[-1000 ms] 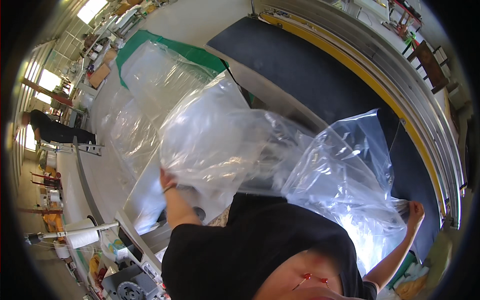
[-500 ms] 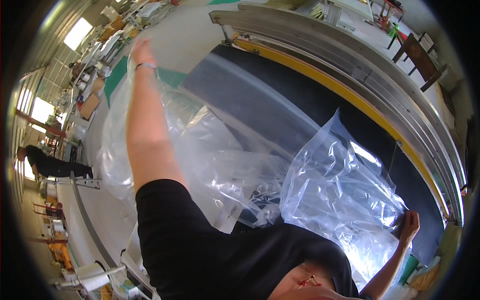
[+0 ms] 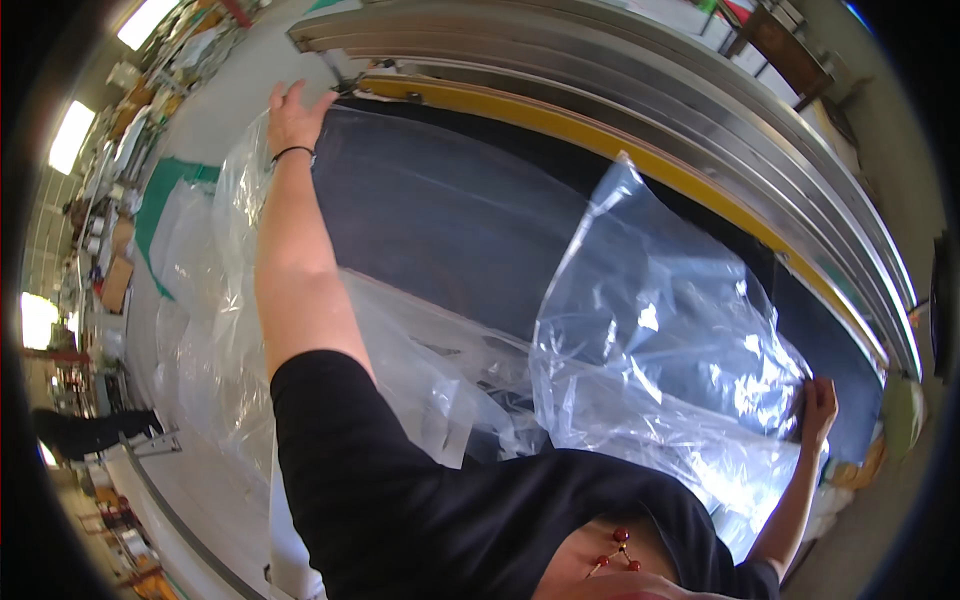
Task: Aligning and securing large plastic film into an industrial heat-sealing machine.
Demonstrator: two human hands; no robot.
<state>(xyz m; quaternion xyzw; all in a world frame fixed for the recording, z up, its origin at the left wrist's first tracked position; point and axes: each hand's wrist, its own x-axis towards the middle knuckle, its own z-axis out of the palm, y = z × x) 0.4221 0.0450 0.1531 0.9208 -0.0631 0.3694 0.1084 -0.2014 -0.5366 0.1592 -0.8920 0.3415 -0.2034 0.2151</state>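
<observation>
Clear plastic film [image 3: 660, 330] lies crumpled over the dark tabletop [image 3: 430, 220] and hangs down on the left. At the table's far left corner is my left hand [image 3: 297, 122], its fingers and thumb spread, touching the film's edge there. On the right, my right hand [image 3: 820, 408] has its fingers closed on the gathered edge of the same film. A peak of the film stands up near the middle of the table's far side. Part of the film is hidden behind my left arm and body.
Along the table's far side run a yellow strip [image 3: 560, 122] and a long metal beam [image 3: 560, 65]. A green sheet [image 3: 165, 215] lies on the floor at left, near cluttered goods [image 3: 115, 240]. A person in dark clothing [image 3: 95, 435] is at far left. A brown chair [image 3: 780, 50] stands beyond the beam.
My left hand has come to the table's far left corner, and its fingers now show spread. The film spreads flatter over the table's left part. My right hand keeps its hold.
</observation>
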